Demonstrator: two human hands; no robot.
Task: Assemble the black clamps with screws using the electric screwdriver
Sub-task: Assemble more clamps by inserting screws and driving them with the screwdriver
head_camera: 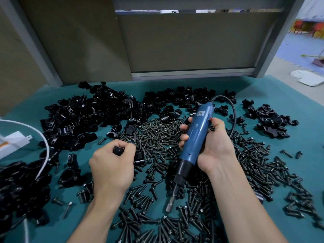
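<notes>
Most of the job looks undone: the left hand [112, 165] pinches one black clamp [117, 150], the right hand [214, 146] grips the electric screwdriver [196, 135] bit-down, loose screws [154, 135] lie between them, and clamp heaps [78, 116] wait beyond.

The right grip [210, 146] curls round the blue electric screwdriver [194, 137], which tilts with its bit toward the person above scattered screws [154, 135]. Left of the screwdriver, the left grip [112, 163] pinches a small black clamp piece [118, 150]. Beyond and left of the screwdriver, heaped clamps [78, 116] cover the teal counter [308, 141].
</notes>
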